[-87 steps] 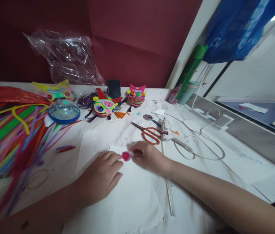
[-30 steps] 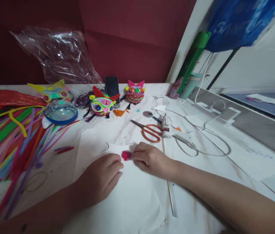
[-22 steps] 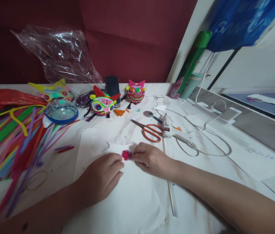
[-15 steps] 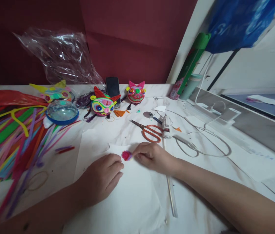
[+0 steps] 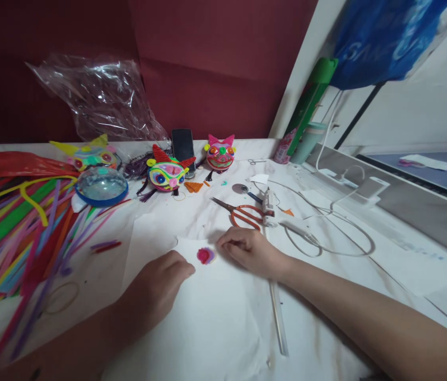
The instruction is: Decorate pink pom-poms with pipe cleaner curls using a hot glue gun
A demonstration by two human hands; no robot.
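A small round piece (image 5: 206, 256), red-pink with purple and a pale edge, lies on the white paper (image 5: 207, 323). My left hand (image 5: 166, 275) rests on the paper to its left, fingers curled together, with nothing visible in them. To the right of the piece is my right hand (image 5: 245, 246), its fingers bent inward and apart from the piece; their tips are partly hidden. Orange-handled scissors (image 5: 246, 214) lie just beyond my right hand, beside a white glue gun (image 5: 271, 209) with a clear stick (image 5: 277, 317).
Colourful fuzzy strips (image 5: 12, 227) cover the left side. Two decorated heads (image 5: 166, 175) (image 5: 220, 153), a phone (image 5: 182, 148) and a blue-rimmed dome (image 5: 102, 186) stand at the back. A cable (image 5: 350, 251) loops at right.
Both hands have drawn back from the round piece, which now lies untouched and fully in view. My left fingers have curled in more. The view has shifted slightly.
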